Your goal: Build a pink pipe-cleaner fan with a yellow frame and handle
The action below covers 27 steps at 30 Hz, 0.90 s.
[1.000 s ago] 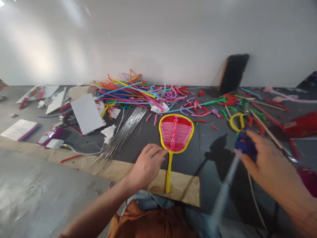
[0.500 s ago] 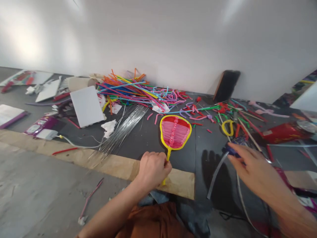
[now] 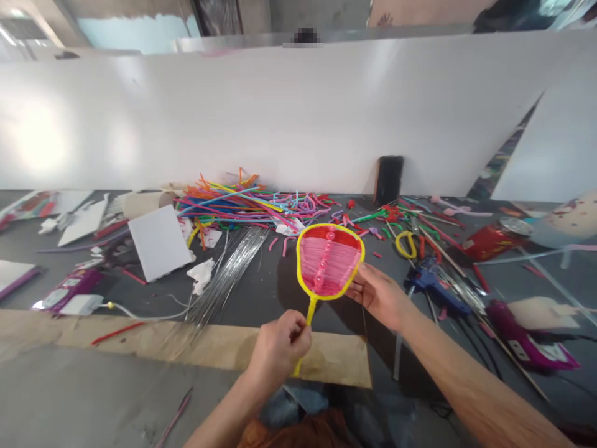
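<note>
- Whereas half a second ago my right hand (image 3: 380, 295) was at the blue glue gun (image 3: 436, 286), that tool now lies released on the dark table (image 3: 256, 292), right of centre in the frame.
- Fan (image 3: 338, 264): pink and red, now just right of centre. It lay flat on the table a second ago; it looks lifted and tipped toward the camera, with a shadow at its left.
- Left hand (image 3: 280, 339), lower centre: thumb and forefinger pinch the yellow handle (image 3: 311, 308). The other fingers curl in.
- Right hand: thumb at the lower-right part of the yellow rim (image 3: 329, 298), fingers bent behind it. I cannot tell how firmly they press.
- Meaning, my judgement: with the gun down, both hands are given to the fan, for handling rather than gluing.
- Pipe cleaners (image 3: 233, 202), upper centre-left, and wires (image 3: 233, 274) below them: neither hand touches them.
</note>
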Each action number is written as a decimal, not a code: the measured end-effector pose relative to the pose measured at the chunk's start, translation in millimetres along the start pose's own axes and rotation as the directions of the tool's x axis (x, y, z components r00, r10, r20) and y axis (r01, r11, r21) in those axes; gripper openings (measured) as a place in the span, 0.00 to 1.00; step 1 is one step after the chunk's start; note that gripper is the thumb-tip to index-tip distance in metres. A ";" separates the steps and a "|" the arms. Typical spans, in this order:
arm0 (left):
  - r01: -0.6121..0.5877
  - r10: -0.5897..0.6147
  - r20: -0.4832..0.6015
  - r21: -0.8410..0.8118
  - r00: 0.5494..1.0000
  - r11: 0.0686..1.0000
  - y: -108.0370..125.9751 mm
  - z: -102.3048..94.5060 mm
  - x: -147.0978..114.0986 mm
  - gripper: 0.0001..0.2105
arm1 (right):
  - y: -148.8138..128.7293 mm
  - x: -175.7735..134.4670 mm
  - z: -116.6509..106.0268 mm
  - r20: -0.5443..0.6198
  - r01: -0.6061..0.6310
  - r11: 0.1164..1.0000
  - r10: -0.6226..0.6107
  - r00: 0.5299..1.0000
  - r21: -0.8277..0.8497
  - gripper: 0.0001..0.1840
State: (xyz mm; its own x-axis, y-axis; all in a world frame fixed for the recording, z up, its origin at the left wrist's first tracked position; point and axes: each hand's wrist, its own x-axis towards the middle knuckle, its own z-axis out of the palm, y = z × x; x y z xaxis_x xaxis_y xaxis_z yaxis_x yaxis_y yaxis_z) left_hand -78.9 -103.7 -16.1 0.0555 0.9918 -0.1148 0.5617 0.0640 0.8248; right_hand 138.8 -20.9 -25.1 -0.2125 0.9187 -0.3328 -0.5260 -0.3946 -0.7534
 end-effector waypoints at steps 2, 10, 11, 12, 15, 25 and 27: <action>-0.118 0.123 -0.045 0.114 0.991 0.987 -1.1 2.0 1.8 0.05 | -2.1 5.4 4.4 0.013 0.072 0.997 -0.072 0.997 0.013 0.14; 0.084 0.025 0.269 -0.388 0.963 0.918 16.6 -3.0 41.8 0.14 | -36.8 18.8 13.3 0.120 0.361 0.929 -0.368 0.922 0.076 0.13; 0.143 0.019 0.329 -0.461 0.944 0.876 21.2 -2.0 48.9 0.15 | -41.1 19.4 13.3 0.132 0.381 0.921 -0.389 0.912 0.083 0.12; 0.193 0.019 0.373 -0.523 0.928 0.830 25.6 -0.3 55.8 0.16 | -44.1 20.0 13.0 0.139 0.398 0.912 -0.408 0.902 0.095 0.12; 0.256 0.033 0.395 -0.653 0.918 0.713 35.9 9.8 73.7 0.16 | -44.1 21.3 10.9 0.160 0.422 0.894 -0.443 0.882 0.149 0.14; 0.379 -0.008 0.446 -0.749 0.895 0.543 33.1 42.4 81.7 0.17 | -13.3 23.8 16.2 0.172 0.203 0.965 -0.231 0.958 0.165 0.12; 0.405 -0.020 0.467 -0.744 0.884 0.531 32.1 43.6 79.9 0.18 | -11.6 24.2 16.9 0.152 0.185 0.969 -0.210 0.966 0.164 0.12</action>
State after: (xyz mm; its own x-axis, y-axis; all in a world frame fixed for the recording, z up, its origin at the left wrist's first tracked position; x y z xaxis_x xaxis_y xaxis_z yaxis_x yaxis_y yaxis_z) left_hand -20.4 -27.2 -23.0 0.4230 0.8242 -0.3764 -0.2932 0.5176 0.8038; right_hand 125.8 6.2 -14.8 -0.2195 0.9726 -0.0770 -0.6842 -0.2097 -0.6985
